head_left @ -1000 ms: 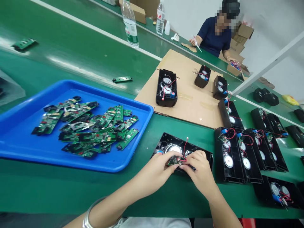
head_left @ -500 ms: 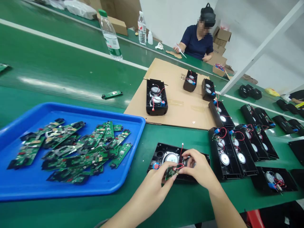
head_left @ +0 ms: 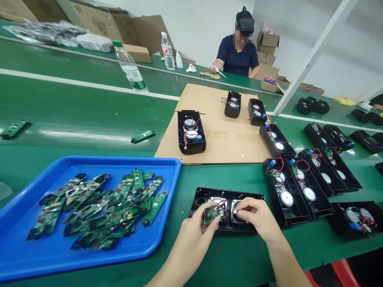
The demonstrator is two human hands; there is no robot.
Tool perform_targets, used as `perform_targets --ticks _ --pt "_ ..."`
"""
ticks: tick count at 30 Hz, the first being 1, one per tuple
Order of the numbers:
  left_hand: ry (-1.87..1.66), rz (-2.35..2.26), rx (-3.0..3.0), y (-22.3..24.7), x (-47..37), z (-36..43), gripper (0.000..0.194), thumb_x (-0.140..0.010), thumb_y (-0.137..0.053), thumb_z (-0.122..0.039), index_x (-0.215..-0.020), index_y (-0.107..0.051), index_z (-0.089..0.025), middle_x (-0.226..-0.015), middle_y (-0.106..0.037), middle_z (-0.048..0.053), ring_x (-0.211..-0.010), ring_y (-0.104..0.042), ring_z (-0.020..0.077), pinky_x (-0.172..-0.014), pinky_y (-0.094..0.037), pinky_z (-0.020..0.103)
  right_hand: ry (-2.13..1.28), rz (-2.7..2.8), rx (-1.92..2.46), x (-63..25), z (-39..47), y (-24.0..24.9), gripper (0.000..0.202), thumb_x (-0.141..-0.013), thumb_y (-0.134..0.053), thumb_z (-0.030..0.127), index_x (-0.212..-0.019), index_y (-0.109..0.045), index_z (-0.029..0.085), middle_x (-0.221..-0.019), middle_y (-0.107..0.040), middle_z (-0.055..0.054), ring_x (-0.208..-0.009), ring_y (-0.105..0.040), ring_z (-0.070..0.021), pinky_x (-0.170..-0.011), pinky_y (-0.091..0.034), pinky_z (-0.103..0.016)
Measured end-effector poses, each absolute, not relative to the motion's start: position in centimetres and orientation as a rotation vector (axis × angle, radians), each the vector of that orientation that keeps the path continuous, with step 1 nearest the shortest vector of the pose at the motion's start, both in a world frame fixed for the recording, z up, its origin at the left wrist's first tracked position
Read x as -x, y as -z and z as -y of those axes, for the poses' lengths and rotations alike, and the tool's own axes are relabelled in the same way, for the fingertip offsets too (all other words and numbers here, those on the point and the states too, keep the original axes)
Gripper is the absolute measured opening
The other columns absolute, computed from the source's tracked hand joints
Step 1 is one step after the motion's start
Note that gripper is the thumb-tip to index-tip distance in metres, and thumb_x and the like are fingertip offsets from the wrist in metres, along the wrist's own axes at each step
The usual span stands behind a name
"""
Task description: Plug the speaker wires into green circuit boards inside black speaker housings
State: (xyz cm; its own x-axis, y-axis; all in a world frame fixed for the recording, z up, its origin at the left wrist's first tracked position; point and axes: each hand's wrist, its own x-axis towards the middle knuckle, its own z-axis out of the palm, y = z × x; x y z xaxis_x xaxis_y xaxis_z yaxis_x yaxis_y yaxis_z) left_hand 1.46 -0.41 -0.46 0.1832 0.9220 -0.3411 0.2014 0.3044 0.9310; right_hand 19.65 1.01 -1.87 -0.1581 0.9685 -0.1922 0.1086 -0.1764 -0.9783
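Note:
My left hand (head_left: 197,225) pinches a green circuit board (head_left: 212,214) between thumb and fingers, over a black speaker housing (head_left: 197,199). Red and dark wires (head_left: 220,204) run at the board's upper edge. My right hand (head_left: 254,215) is closed, thumb against fingertips, on a small white wire connector (head_left: 235,213) above the right-hand speaker (head_left: 236,205). Part of the left-hand speaker (head_left: 218,199) shows behind the board; the rest of it is hidden by my left hand.
A blue tray (head_left: 119,159) at left holds several circuit boards. Loose boards (head_left: 143,136) lie behind it. Several open speaker housings (head_left: 302,191) stand at right, others on cardboard (head_left: 218,149). A water bottle (head_left: 130,69) stands farther back. A person (head_left: 237,54) sits across the bench.
My right hand has moved a little right, away from the circuit board, with the white connector now showing at its fingertips. My left hand still holds the board. The camera view has shifted.

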Motion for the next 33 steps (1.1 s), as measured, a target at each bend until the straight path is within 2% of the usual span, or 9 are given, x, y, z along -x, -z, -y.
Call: perform_targets --ticks 3,6,10,15,17,24,28,33 --pt "-0.693 -1.250 -1.164 0.1 -1.7 -0.5 0.032 -0.075 -0.053 -0.038 -0.102 -0.056 -0.020 -0.090 -0.071 0.005 -0.086 -0.068 0.0249 -0.077 -0.057 0.038 -1.236 1.570 1.322 -19.6 -0.1 1.5 0.010 -0.075 -0.059 0.018 -0.070 -0.068 0.018 -0.072 -0.059 -0.001 -0.058 -0.050 -0.0106 -0.052 -0.042 -0.023" --pt "-0.641 -1.233 -1.091 -0.7 -1.7 -1.1 0.032 -0.069 -0.059 -0.037 -0.095 -0.058 -0.019 -0.095 -0.069 0.005 -0.085 -0.069 0.0239 -0.077 -0.058 0.038 -0.966 1.781 1.327 -18.8 0.2 1.4 0.016 -0.080 -0.054 0.012 -0.074 -0.068 0.019 -0.074 -0.060 -0.002 -0.060 -0.051 -0.0113 -0.053 -0.042 -0.023" --pt "-0.588 -1.256 -1.029 -1.3 -1.7 -1.3 0.036 -0.065 -0.063 -0.040 -0.092 -0.059 -0.018 -0.087 -0.068 0.003 -0.083 -0.069 0.0238 -0.076 -0.058 0.038 -0.824 1.890 1.257 -18.5 0.2 1.9 0.017 -0.086 -0.053 0.012 -0.078 -0.067 0.018 -0.076 -0.061 -0.002 -0.065 -0.055 -0.0124 -0.056 -0.045 -0.023" --pt "-0.582 -1.264 -1.008 -1.2 -1.6 -1.3 0.037 -0.064 -0.066 -0.041 -0.092 -0.060 -0.017 -0.093 -0.069 0.005 -0.083 -0.068 0.0242 -0.077 -0.058 0.039 -0.633 1.998 1.167 -18.7 0.3 2.3 0.022 -0.092 -0.046 0.015 -0.082 -0.065 0.018 -0.077 -0.062 -0.004 -0.070 -0.057 -0.0146 -0.063 -0.048 -0.027" --pt "-0.566 -1.264 -1.001 -1.3 -1.6 -1.5 0.037 -0.063 -0.068 -0.041 -0.090 -0.060 -0.017 -0.088 -0.070 0.005 -0.082 -0.069 0.0246 -0.076 -0.057 0.040 -0.548 2.042 1.138 -18.7 0.3 2.4 0.025 -0.094 -0.042 0.015 -0.083 -0.064 0.017 -0.077 -0.062 -0.005 -0.070 -0.056 -0.0149 -0.063 -0.048 -0.027" --pt "-0.513 -1.247 -0.981 -1.5 -1.5 -1.9 0.034 -0.063 -0.069 -0.037 -0.089 -0.061 -0.016 -0.084 -0.071 0.004 -0.078 -0.069 0.0234 -0.073 -0.058 0.038 -0.160 2.250 1.014 -18.6 0.5 2.5 0.034 -0.096 -0.034 0.011 -0.077 -0.062 0.016 -0.071 -0.061 -0.005 -0.061 -0.050 -0.0144 -0.054 -0.040 -0.027" --pt "-0.527 -1.251 -1.005 -1.3 -1.6 -1.7 0.032 -0.066 -0.065 -0.034 -0.091 -0.061 -0.016 -0.082 -0.070 0.003 -0.077 -0.069 0.0224 -0.072 -0.058 0.037 0.031 2.326 0.974 -18.4 0.7 2.6 0.036 -0.094 -0.031 0.007 -0.080 -0.064 0.015 -0.067 -0.059 -0.006 -0.057 -0.047 -0.0153 -0.050 -0.035 -0.030" --pt "-0.538 -1.235 -1.075 -1.1 -1.6 -1.6 0.029 -0.068 -0.060 -0.033 -0.092 -0.062 -0.017 -0.084 -0.070 0.004 -0.077 -0.068 0.0220 -0.070 -0.057 0.035 -0.054 2.317 0.983 -18.3 0.6 2.7 0.034 -0.095 -0.034 0.009 -0.078 -0.064 0.016 -0.070 -0.061 -0.005 -0.059 -0.050 -0.0149 -0.051 -0.038 -0.029"
